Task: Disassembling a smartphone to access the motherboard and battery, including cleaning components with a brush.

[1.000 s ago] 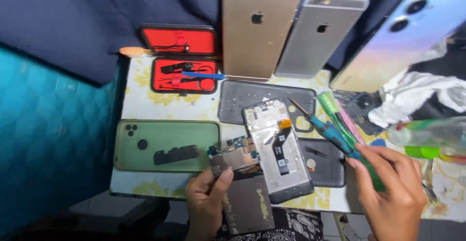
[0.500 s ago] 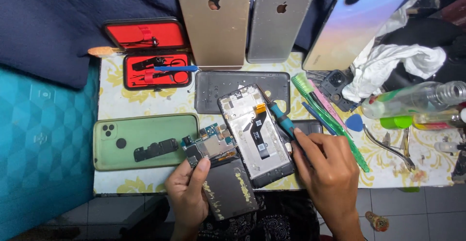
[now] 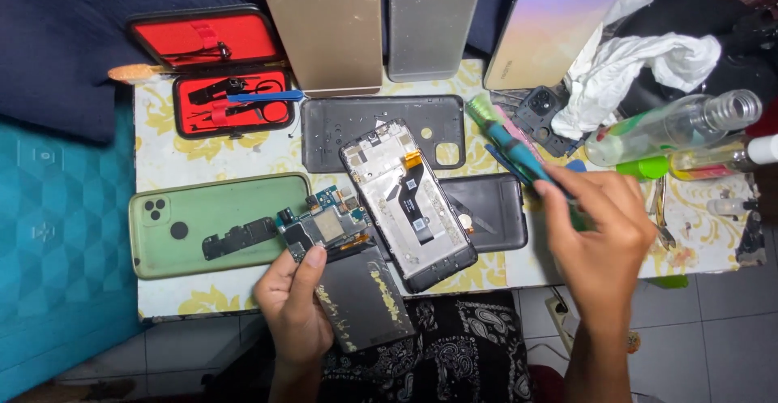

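Pinning the circuit board (image 3: 324, 226) and black battery (image 3: 361, 296) at the desk (image 3: 162, 156) edge, the left hand (image 3: 296, 306) has its grip clamped on them, steadying them beside the opened phone (image 3: 408, 204), while the right hand (image 3: 600, 237) grips a blue-green screwdriver (image 3: 519, 153).

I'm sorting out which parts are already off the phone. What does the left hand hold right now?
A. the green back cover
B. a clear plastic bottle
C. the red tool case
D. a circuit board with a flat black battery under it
D: the left hand grips the circuit board and the black battery at the table's front edge.
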